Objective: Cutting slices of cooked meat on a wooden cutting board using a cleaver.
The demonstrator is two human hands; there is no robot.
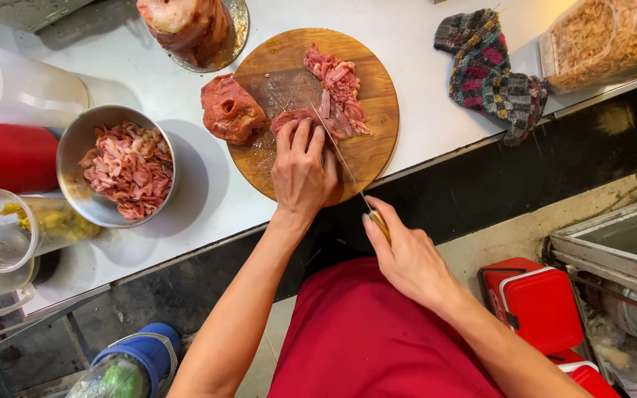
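The left hand [302, 171] is pressing flat, fingers extended, on a slab of red meat [289, 120] lying on the round wooden board [374, 96] on the white counter [414, 44]. The right hand [405, 254] is gripping a knife [344, 166] — grip closed on its handle — the blade lying against the meat beside a pile of slices [340, 88]. A steel bowl [75, 147] of cut meat is sitting to the left.

Your left hand [302, 173] presses a piece of raw meat [289, 119] flat on the round wooden board [374, 147]. Your right hand [407, 254] grips a knife [337, 151], its blade slicing beside your fingers [311, 136]. A steel bowl [75, 144] of cut meat sits on the counter [422, 88]
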